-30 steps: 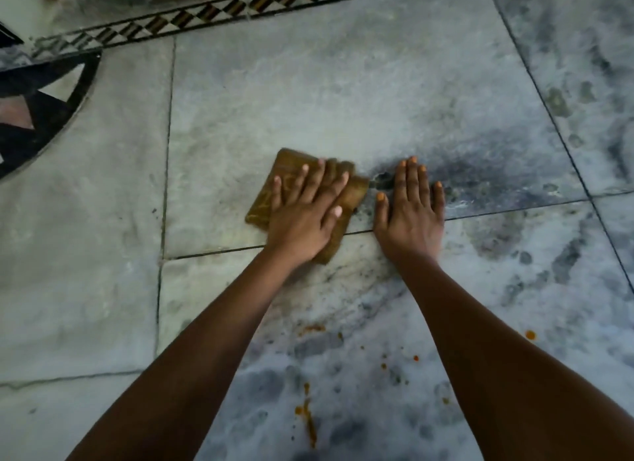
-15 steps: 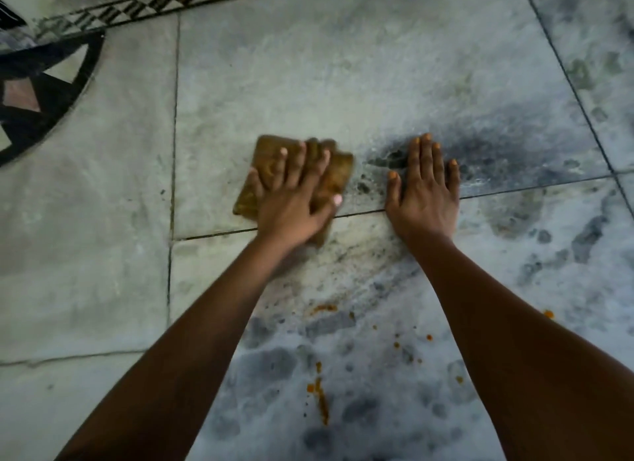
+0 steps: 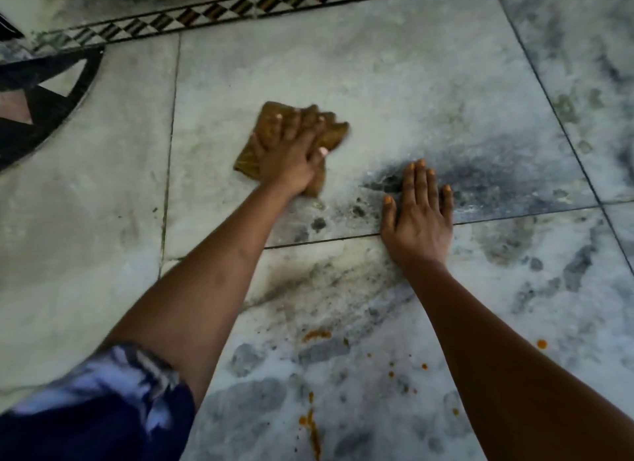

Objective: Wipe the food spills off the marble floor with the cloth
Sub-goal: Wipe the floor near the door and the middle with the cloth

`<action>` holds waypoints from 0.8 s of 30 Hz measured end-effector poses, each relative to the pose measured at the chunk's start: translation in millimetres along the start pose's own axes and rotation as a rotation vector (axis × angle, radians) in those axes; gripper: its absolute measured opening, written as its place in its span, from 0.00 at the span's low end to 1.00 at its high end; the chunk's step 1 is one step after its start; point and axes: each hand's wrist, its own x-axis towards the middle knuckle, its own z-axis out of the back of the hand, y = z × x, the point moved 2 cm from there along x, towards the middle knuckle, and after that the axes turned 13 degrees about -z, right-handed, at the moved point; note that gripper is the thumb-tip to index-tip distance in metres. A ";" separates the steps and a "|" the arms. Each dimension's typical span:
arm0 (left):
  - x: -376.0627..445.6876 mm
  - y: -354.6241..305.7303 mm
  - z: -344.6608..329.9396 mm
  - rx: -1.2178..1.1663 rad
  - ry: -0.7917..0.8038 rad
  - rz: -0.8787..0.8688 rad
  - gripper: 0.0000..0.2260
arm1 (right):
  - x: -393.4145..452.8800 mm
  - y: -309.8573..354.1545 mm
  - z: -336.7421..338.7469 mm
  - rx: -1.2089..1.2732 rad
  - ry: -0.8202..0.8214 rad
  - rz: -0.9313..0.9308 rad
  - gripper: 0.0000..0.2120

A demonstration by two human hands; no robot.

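The left hand (image 3: 291, 151), pressed flat on the brown cloth (image 3: 329, 134), has pushed it farther away and leftward. The right hand (image 3: 420, 216) stays spread, empty. Orange spills (image 3: 310, 423) nearer remain unwiped.

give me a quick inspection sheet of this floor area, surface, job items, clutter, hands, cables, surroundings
surface: marble floor with grey veining and dark smudges
job's things: brown cloth flat on the floor; orange food spills near the bottom, apart from the cloth
clutter: nothing seen
grippers: left hand pressed on the cloth; right hand flat on the bare floor, fingers spread
cables: nothing seen
surroundings: patterned border strip along the top; dark inlay at left; blue patterned sleeve at lower left
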 end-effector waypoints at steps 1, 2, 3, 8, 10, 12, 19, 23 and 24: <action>-10.2 -14.3 -6.0 0.020 0.010 -0.077 0.22 | -0.1 0.1 -0.4 -0.002 0.001 -0.003 0.31; -27.1 -24.2 -11.2 0.041 0.006 -0.161 0.22 | -0.2 0.2 -1.0 -0.003 0.002 -0.004 0.31; -47.5 -28.1 -14.3 0.057 -0.002 -0.251 0.22 | -0.2 0.2 -1.3 -0.003 0.001 -0.008 0.31; -97.6 31.2 -10.4 0.071 -0.028 -0.210 0.25 | 0.5 -1.1 -2.9 -0.004 0.006 -0.011 0.31; -72.9 49.4 -5.3 0.055 -0.041 -0.050 0.24 | 0.3 -1.6 -3.3 -0.003 0.010 -0.012 0.31; -37.0 44.9 0.0 0.032 -0.081 0.030 0.21 | 0.6 -1.6 -2.6 -0.004 0.012 -0.005 0.31; -36.6 -6.7 -1.3 -0.105 -0.169 -0.070 0.20 | -0.7 -2.6 1.0 -0.026 0.034 0.006 0.33; -91.0 -18.7 18.8 -0.459 -0.263 -0.107 0.17 | 1.4 -5.1 10.4 0.003 0.163 0.015 0.29; -105.7 -16.9 25.6 -0.563 -0.289 -0.085 0.17 | 0.7 -6.6 14.0 0.041 0.231 0.014 0.28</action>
